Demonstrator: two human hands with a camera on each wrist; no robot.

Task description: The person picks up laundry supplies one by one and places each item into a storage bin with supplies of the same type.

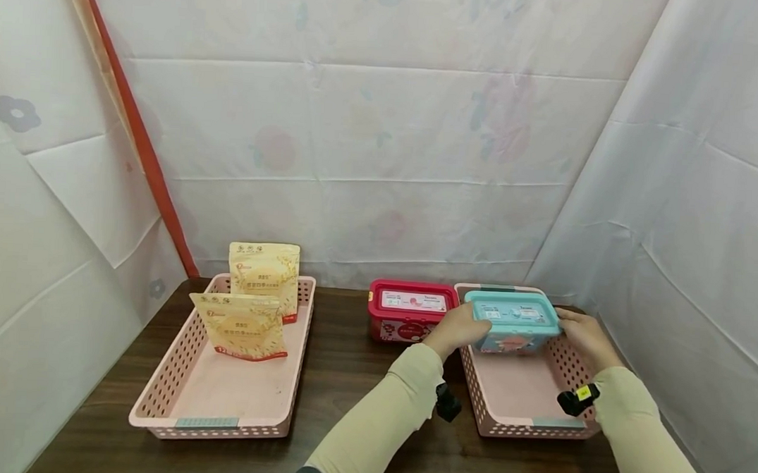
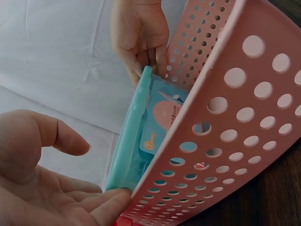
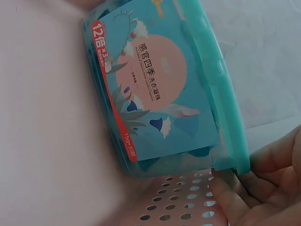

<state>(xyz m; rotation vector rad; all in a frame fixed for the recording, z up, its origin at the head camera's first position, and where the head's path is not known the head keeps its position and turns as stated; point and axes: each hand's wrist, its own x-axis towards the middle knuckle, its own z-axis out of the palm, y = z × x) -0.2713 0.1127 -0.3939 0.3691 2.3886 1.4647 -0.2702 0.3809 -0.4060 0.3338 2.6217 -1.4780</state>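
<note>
The blue box (image 3: 155, 89), printed "感官四季洗衣凝珠", "12倍×3" and "15g×30颗", sits partly below the rim of a pink basket (image 1: 515, 390). The right hand (image 1: 589, 339) pinches one lid end; the left hand (image 1: 456, 329), thumb spread, touches the other with its fingertips. The table (image 1: 341, 383) is dark wood-grain; white patterned sheets (image 1: 384, 124) surround it.

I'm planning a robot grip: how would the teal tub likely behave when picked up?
The teal tub is probably stiff: it shows no visible sagging between the left hand and right hand. Its smooth-looking plastic may be slippery, though the projecting lid rim should help. Being boxy, it seems unlikely to roll.
</note>
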